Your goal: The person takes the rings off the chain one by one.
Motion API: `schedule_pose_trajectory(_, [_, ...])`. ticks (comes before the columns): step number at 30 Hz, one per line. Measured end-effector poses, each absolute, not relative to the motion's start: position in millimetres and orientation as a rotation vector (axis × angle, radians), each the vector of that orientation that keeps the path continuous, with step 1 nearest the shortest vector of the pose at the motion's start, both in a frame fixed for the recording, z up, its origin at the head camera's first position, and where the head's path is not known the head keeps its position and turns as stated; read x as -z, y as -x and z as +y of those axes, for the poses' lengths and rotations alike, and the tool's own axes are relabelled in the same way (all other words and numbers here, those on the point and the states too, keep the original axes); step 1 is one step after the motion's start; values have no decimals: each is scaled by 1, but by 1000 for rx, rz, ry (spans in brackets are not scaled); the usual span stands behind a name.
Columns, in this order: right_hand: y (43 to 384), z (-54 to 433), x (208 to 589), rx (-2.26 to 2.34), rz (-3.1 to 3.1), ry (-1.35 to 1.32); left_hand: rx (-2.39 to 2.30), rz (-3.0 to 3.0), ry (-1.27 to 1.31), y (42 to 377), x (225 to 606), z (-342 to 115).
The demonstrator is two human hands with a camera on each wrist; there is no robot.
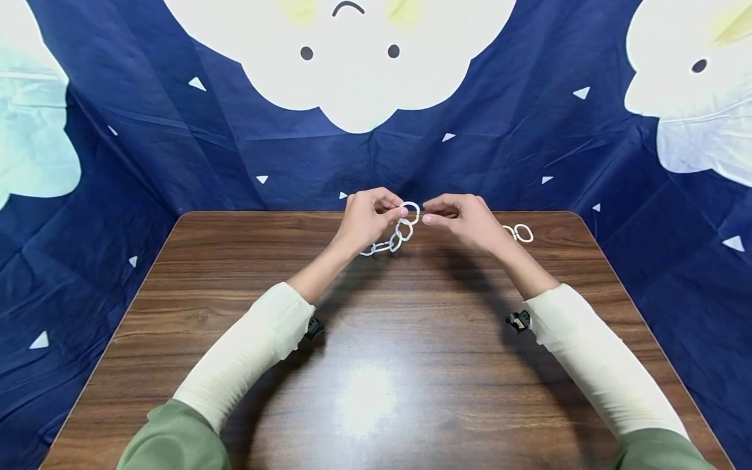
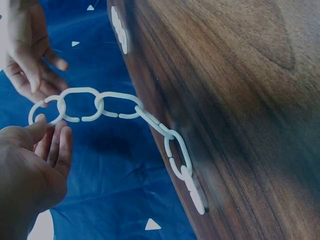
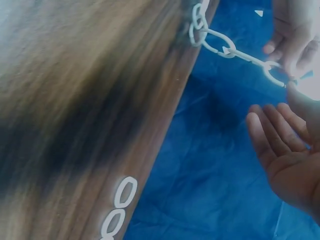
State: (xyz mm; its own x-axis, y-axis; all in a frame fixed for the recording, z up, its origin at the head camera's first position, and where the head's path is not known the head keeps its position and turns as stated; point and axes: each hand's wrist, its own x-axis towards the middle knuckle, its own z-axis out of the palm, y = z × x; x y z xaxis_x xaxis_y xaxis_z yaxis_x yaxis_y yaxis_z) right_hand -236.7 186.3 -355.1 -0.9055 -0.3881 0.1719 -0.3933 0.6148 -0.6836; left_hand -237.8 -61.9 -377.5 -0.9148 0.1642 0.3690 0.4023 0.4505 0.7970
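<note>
My left hand (image 1: 370,219) pinches the end link of a white plastic link chain (image 1: 395,241) between thumb and fingertips, over the table's far edge. Several oval links, each with a small gap in its side, trail from it in the left wrist view, the last ones lying on the wood. Just right of the held link is my right hand (image 1: 461,219), its thumb and fingers apart with nothing between them. In the right wrist view, the fingers (image 3: 270,135) of that hand are loosely extended below the end link.
More white links (image 1: 523,233) lie near the far edge of the brown wooden table (image 1: 376,326), to the right of my right hand and partly hidden by it. A dark blue cloth (image 1: 235,143) with white cloud and triangle prints hangs behind the table.
</note>
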Motion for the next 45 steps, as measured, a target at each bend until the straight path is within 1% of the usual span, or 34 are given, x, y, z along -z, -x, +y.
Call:
schedule_pose_trajectory(5, [238, 179, 347, -1208, -2777, -732, 1450, -2472, 479, 238, 377, -62])
schedule_pose_trajectory(14, [242, 168, 349, -1192, -2730, -813, 1474, -2461, 487, 237, 378, -62])
schedule_pose_trajectory(33, [240, 161, 354, -1247, -2674, -747, 1507, -2435, 472, 235, 380, -63])
schedule_pose_trajectory(45, [239, 166, 353, -1322, -2649, -696, 1528, -2478, 448, 230, 392, -64])
